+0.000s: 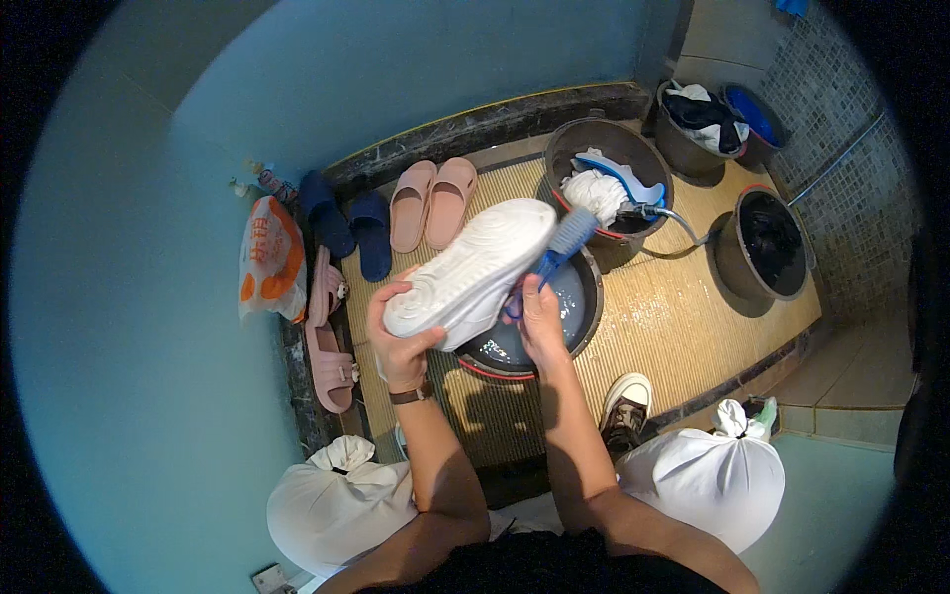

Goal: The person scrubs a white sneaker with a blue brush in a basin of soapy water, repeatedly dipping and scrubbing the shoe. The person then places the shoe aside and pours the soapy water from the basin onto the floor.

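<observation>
A white shoe (475,271) is tilted sole-up in front of me. My left hand (404,334) grips it by one end of the sole, thumb on the near side. In my right hand (540,319) is a blue scrubbing brush (562,249), its bristle head close beside the far end of the shoe. I cannot tell whether the bristles touch it. Below both hands stands a dark basin (591,315) with cloudy water (512,345) in it, partly hidden by the shoe.
Behind the basin, a bucket (557,160) holds white cloth, a blue-and-white brush and a shower hose (686,223). More buckets with laundry (701,119) stand right. Pink slippers (412,208), navy slippers (371,237) and a plastic bag (271,260) line the left. Ribbed matting (653,312) looks wet.
</observation>
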### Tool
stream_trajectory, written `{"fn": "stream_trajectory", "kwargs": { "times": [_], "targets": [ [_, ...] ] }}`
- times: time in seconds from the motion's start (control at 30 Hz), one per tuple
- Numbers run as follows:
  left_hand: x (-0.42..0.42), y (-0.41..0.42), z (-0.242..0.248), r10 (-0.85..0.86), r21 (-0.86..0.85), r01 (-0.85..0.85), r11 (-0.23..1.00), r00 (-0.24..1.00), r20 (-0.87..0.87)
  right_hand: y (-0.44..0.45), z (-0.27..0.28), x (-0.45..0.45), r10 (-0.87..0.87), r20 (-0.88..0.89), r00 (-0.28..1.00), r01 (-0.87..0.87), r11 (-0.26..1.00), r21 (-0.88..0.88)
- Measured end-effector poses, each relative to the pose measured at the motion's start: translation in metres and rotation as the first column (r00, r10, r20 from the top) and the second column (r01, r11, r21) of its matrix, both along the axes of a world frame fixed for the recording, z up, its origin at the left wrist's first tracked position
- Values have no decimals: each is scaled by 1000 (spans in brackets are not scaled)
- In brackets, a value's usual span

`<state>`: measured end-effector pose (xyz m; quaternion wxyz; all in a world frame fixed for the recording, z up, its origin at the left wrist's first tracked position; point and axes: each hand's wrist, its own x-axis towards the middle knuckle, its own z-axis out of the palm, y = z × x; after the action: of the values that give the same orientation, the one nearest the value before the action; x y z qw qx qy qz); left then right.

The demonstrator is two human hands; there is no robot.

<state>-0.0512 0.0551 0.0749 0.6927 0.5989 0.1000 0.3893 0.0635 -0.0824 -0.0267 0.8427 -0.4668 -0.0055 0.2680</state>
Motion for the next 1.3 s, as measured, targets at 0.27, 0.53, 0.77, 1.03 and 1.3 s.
{"fn": "stream_trajectory", "kwargs": {
  "times": [0.27,0.53,0.77,1.03,1.3],
  "targets": [
    [6,-12,-11,-193,-41,192,980,897,-398,-17,14,44,19,-26,999,-18,999,49],
    [33,-44,-61,226,431,260,864,565,-794,-21,-38,53,-37,-44,998,33,995,-97],
    [61,-75,-87,151,228,280,932,272,-950,-28,-42,53,68,-92,993,-93,952,-292],
    [91,-81,-127,53,88,199,976,177,-983,-28,-58,62,204,136,970,-9,582,-813],
    [91,-100,-92,209,237,83,968,260,-943,-31,-39,69,77,-147,986,-118,949,-293]
  ]
}}
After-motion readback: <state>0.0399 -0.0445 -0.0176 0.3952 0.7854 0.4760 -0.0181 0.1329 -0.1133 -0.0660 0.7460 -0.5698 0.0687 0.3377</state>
